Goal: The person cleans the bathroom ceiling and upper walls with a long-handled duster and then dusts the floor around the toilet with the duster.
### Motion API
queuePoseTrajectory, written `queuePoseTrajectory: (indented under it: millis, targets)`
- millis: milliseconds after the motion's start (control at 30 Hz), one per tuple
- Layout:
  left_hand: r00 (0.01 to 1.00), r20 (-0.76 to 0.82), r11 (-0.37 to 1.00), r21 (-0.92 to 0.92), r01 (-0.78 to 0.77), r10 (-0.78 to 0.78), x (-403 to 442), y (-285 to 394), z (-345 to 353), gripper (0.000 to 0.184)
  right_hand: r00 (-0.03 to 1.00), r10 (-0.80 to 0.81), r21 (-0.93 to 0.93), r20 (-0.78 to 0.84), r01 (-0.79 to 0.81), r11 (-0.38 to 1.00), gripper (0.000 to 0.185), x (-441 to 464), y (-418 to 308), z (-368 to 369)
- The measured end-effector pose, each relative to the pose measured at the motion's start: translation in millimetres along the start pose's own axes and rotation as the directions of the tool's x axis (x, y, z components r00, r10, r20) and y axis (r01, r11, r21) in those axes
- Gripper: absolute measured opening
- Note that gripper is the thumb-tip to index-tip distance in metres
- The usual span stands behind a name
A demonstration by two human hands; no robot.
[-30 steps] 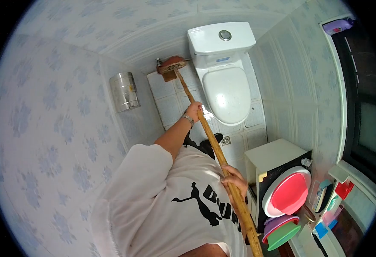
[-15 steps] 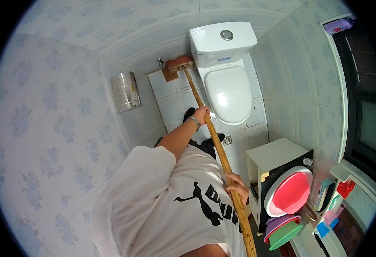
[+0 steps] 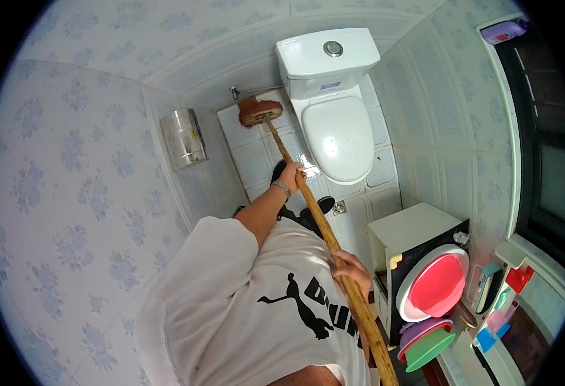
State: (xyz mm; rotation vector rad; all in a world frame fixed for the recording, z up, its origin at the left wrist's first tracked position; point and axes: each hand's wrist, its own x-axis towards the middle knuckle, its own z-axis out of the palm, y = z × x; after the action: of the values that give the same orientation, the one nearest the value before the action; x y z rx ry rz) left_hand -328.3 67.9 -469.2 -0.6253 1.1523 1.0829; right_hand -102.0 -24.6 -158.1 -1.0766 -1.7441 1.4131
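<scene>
A long-handled broom [image 3: 321,222] runs diagonally across the view, its thick wooden handle passing in front of my white shirt. The broom's reddish-brown bristle head [image 3: 260,113] rests on the tiled floor left of the toilet. My left hand [image 3: 291,176], with a watch at the wrist, is closed round the lower handle. Higher up the handle, near my waist, my right hand [image 3: 352,271] grips it with the fingers wrapped over. The white toilet [image 3: 338,138], lid down, stands just right of the broom head.
A metal paper holder [image 3: 184,138] is on the left wall, and a small valve [image 3: 234,93] sits low at the back. To the right stands a white cabinet [image 3: 414,225] with basins [image 3: 437,289] against it. A floor drain [image 3: 339,207] lies near my shoes.
The broom head has slid left and slightly forward, away from the toilet base and back wall. My left hand moved left with the handle, while the handle's near end swung right.
</scene>
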Motion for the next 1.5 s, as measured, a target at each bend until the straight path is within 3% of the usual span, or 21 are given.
queuePoseTrajectory:
  millis: [133,200,367,433,500,533,600,667,733,833,900,967,1133,1200,1433,1500]
  targets:
    - [0.996,0.009,0.995,0.032,0.091,-0.092,0,10,25,0.024,0.997,0.072,0.040,-0.038,-0.071,0.997,0.015,-6,11,6]
    - [0.997,-0.080,0.994,0.105,0.023,-0.015,-2,12,42,0.025,0.988,0.122,0.032,-0.092,-0.120,0.992,0.021,-10,12,8]
    - [0.999,-0.043,0.988,0.154,-0.014,0.020,5,19,50,0.016,0.989,0.120,0.130,-0.087,-0.108,0.986,0.036,-4,12,2]
    - [0.995,-0.100,0.980,0.199,0.003,0.018,19,24,50,0.013,0.988,0.144,0.133,-0.061,-0.135,0.982,0.043,-2,5,2]
    - [0.994,-0.105,0.974,0.224,-0.008,0.032,34,26,47,0.014,0.969,0.232,0.290,-0.083,-0.199,0.936,0.049,9,-13,8]
    - [0.993,-0.109,0.968,0.251,-0.021,0.050,44,27,44,0.015,0.969,0.234,0.289,-0.083,-0.201,0.936,0.049,14,-11,7]
    - [0.992,-0.126,0.975,0.220,0.024,0.004,75,33,29,0.017,0.997,0.074,0.094,-0.013,-0.072,0.993,0.046,21,-7,5]
    - [0.989,-0.141,0.980,0.186,0.071,-0.045,69,34,33,0.018,0.996,0.077,0.081,-0.037,-0.074,0.994,0.041,19,-3,12]
    - [0.999,-0.044,0.998,0.061,-0.025,0.027,31,40,49,0.019,0.996,0.077,0.080,-0.050,-0.073,0.994,0.037,17,-3,15]
    - [1.000,0.010,0.992,0.124,-0.030,0.029,24,35,41,0.017,0.995,0.070,0.032,-0.074,-0.068,0.997,0.030,17,-5,15]
    - [0.999,0.028,0.992,0.116,-0.044,0.041,28,32,33,0.016,0.991,0.123,-0.001,-0.053,-0.123,0.992,0.026,12,-7,11]
    - [0.998,-0.050,0.999,-0.003,-0.043,0.043,29,33,27,0.018,0.986,0.165,0.026,-0.027,-0.164,0.986,0.024,7,-9,7]
    - [0.992,-0.002,0.992,0.007,-0.122,0.122,25,37,-4,0.015,0.969,0.244,0.070,-0.020,-0.243,0.968,0.022,6,-17,6]
    - [0.990,-0.127,0.998,-0.027,-0.062,0.058,24,40,-14,0.015,0.876,0.481,0.217,-0.036,-0.463,0.859,0.023,-2,-20,5]
    - [0.994,-0.028,0.994,-0.007,-0.109,0.109,27,37,-25,0.014,0.846,0.525,0.073,-0.091,-0.520,0.851,0.021,-16,-7,1]
    - [0.993,-0.038,0.994,0.014,-0.109,0.110,26,30,-18,0.013,0.911,0.369,0.086,-0.183,-0.359,0.929,0.021,-23,0,3]
